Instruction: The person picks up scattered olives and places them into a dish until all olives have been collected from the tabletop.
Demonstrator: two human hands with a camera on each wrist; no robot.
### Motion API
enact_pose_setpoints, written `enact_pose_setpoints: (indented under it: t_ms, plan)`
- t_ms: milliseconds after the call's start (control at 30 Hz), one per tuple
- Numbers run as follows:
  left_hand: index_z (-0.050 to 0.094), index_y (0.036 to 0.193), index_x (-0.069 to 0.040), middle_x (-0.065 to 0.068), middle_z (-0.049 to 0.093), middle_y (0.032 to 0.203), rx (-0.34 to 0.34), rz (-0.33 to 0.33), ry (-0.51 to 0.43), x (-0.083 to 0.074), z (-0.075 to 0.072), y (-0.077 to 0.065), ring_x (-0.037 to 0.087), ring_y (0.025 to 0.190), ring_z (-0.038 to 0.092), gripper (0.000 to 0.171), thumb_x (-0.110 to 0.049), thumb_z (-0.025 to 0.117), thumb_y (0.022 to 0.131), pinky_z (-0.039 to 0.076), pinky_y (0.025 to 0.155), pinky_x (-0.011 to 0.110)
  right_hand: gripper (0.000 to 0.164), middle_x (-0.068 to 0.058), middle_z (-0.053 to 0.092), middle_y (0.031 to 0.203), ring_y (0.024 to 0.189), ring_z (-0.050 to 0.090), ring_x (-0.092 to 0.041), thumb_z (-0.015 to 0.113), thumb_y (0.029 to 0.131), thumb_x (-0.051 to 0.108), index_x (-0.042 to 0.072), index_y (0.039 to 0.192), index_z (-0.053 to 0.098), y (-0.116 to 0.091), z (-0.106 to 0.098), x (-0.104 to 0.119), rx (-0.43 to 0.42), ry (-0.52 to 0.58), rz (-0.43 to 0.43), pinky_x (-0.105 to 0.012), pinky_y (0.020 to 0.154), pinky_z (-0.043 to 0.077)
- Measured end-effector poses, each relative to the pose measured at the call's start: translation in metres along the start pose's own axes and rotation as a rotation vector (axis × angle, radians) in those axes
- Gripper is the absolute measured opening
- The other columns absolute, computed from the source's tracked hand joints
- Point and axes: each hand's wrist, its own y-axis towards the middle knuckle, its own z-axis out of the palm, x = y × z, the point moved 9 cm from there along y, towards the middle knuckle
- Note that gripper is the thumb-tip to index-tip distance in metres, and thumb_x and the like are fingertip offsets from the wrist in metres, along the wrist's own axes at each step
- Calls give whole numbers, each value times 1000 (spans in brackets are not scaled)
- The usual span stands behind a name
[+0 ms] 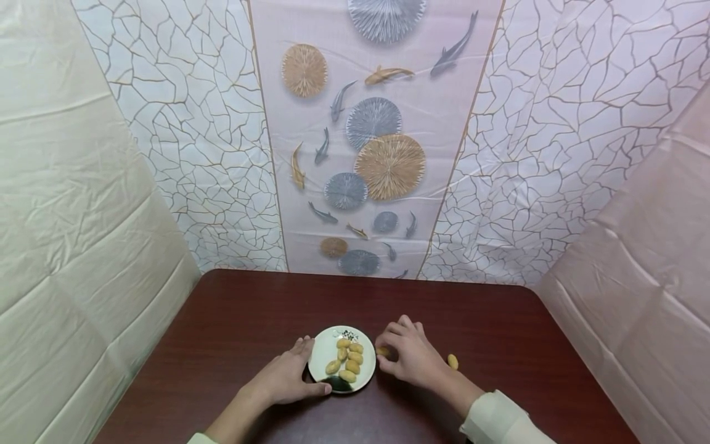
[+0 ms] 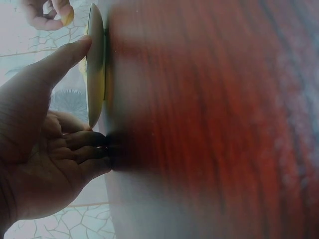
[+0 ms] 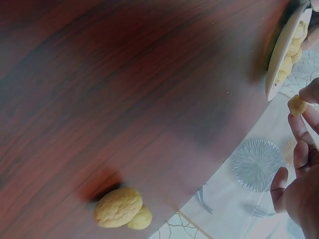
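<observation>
A round white plate [image 1: 320, 351] with a small floral print and a dark green patch on its near side lies on the table. Several yellow oval snack pieces [image 1: 355, 357] with rough skins sit on it. My left hand [image 1: 283, 377] holds the plate from the left, thumb on the near rim and fingers against its far-left side. Just right of the plate, my right hand [image 1: 409, 354] pinches one yellow oval piece [image 3: 297, 105] between thumb and fingertips, apart from the plate rim.
One loose yellow oval piece [image 1: 452, 361] lies on the dark red wooden table [image 1: 249, 308], right of my right forearm. A smaller-looking piece [image 3: 141, 218] shows behind it in the right wrist view. Patterned cloth [image 1: 355, 123] hangs behind the table, with plain cloth at both sides.
</observation>
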Motion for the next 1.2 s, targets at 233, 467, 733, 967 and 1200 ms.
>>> enact_pose_setpoints:
  t_ms: [233,467,733,967,1200]
  plan:
    - [35,169,7,31,36,175,-5,6,-8,0,0,0,47,165,36,120,-66,85,87,41,125,72,15,10,71,99,93,41,-7,91,89,21,25,98,79,7,9,2,28,12,20,-32,81,29]
    - [36,168,7,32,37,175,-12,10,-7,0,0,-1,48,164,37,121,-67,85,87,41,126,70,16,10,73,101,93,43,-7,91,88,21,23,99,80,16,13,14,21,14,-22,-32,82,30]
    - [36,168,7,32,38,174,-20,18,-8,-1,-1,-1,48,164,39,120,-67,85,87,43,125,69,13,8,74,107,95,45,-8,88,94,22,21,105,83,28,22,26,69,23,-46,-30,83,30]
    - [36,168,8,32,38,174,-19,22,-4,0,-1,0,48,163,39,121,-67,85,87,43,125,69,15,8,75,106,93,45,-8,89,92,23,20,106,84,37,25,40,51,26,-90,-27,81,29]
    - [36,168,8,32,36,175,-13,21,-12,1,0,0,48,164,38,120,-67,85,87,41,126,69,15,8,76,108,95,47,-10,90,92,23,21,106,84,45,34,49,61,29,-117,-26,81,29]
